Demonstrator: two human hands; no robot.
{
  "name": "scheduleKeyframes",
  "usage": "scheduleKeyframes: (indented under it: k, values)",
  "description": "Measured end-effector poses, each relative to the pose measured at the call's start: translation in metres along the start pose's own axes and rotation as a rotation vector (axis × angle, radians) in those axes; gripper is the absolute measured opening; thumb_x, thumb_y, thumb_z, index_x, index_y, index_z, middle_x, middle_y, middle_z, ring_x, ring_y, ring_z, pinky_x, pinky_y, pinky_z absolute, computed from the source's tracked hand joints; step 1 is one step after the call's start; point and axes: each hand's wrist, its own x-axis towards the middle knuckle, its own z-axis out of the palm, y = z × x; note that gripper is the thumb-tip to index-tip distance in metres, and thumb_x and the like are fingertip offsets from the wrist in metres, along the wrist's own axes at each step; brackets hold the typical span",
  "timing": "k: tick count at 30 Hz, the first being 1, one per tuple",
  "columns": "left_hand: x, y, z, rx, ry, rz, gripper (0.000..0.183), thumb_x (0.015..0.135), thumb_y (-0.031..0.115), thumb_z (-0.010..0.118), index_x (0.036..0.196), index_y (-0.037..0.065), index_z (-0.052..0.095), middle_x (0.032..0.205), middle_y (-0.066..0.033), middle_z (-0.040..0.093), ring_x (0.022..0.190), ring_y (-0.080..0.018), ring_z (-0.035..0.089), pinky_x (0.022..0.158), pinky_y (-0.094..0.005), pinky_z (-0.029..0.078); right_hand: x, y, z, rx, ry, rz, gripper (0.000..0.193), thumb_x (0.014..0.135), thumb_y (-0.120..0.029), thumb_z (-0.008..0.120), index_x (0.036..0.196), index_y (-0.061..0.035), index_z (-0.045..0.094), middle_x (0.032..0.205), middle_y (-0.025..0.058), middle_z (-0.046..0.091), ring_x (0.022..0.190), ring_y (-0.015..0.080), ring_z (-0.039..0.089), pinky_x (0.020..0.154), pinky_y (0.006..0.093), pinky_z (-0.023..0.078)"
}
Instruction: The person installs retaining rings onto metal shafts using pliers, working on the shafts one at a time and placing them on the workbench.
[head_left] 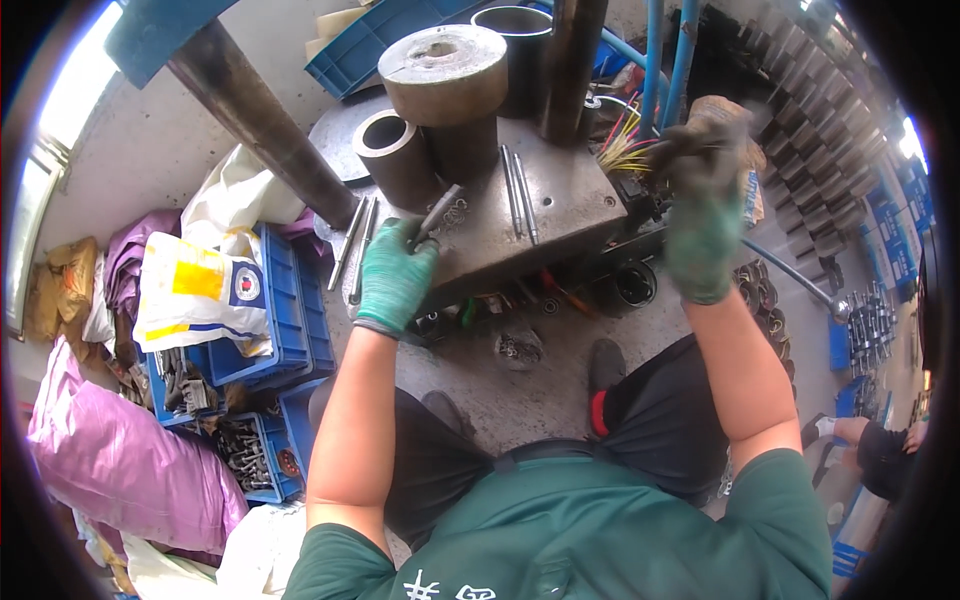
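Note:
My left hand [395,272], in a green glove with dark fingertips, is closed round a short dark metal rod [440,208] over the front of the steel press table [580,195]. Small wire-like rings [455,217] lie beside that rod. Two long thin rods [345,245] lie just left of the hand, and another pair of rods [519,195] rests on the table to its right. My right hand [705,225], gloved alike, is raised past the table's right edge; its fingers are smeared by motion, so what they hold, if anything, cannot be made out.
Behind the rods stand a thick tube [395,160] and a heavy round block [440,85] on a cylinder. Steel columns [262,115] flank the table. Blue crates [285,310] and sacks crowd the left. At right are wires [625,140], stacked metal parts and another person [885,450].

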Motion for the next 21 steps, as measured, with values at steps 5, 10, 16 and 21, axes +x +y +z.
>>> scheduleKeyframes:
  k: [5, 10, 16, 21]
  values:
    - [-0.006, 0.012, 0.025, 0.279, -0.066, 0.104, 0.033, 0.088, 0.02, 0.073, 0.118, 0.007, 0.075, 0.113, -0.0221, 0.066, 0.1, -0.0419, 0.07, 0.089, -0.0489, 0.058, 0.016, -0.028, -0.028, -0.049, 0.094, -0.336, 0.049, 0.102, -0.015, 0.059, 0.147, 0.0033, 0.048, 0.131, 0.0225, 0.067, 0.113, 0.0308, 0.07, 0.103, 0.0477, 0.056]
    - [-0.007, 0.023, 0.044, 0.493, -0.116, 0.089, 0.049, 0.083, 0.029, 0.083, 0.125, 0.007, 0.072, 0.123, -0.0185, 0.064, 0.101, -0.038, 0.071, 0.089, -0.0453, 0.06, 0.019, -0.019, -0.03, -0.077, 0.131, -0.155, 0.048, 0.104, -0.017, 0.06, 0.145, 0.0038, 0.05, 0.13, 0.022, 0.068, 0.112, 0.0315, 0.071, 0.102, 0.0479, 0.057]
    - [-0.014, 0.027, 0.042, 0.504, -0.085, 0.118, 0.054, 0.079, 0.031, 0.088, 0.122, 0.003, 0.072, 0.121, -0.0237, 0.062, 0.103, -0.0399, 0.068, 0.09, -0.0452, 0.059, 0.022, -0.026, -0.029, -0.044, 0.089, -0.018, 0.041, 0.099, -0.012, 0.064, 0.138, -0.001, 0.055, 0.115, 0.0147, 0.071, 0.098, 0.0227, 0.071, 0.09, 0.0377, 0.058]
    - [-0.024, 0.017, 0.045, 0.397, 0.008, 0.276, 0.026, 0.077, 0.011, 0.083, 0.101, 0.002, 0.077, 0.11, -0.0193, 0.065, 0.097, -0.0378, 0.067, 0.085, -0.0444, 0.058, 0.011, -0.001, -0.021, -0.277, -0.128, 0.378, 0.039, 0.096, -0.014, 0.07, 0.131, -0.0014, 0.06, 0.107, 0.0047, 0.069, 0.095, 0.0128, 0.066, 0.085, 0.0302, 0.055]
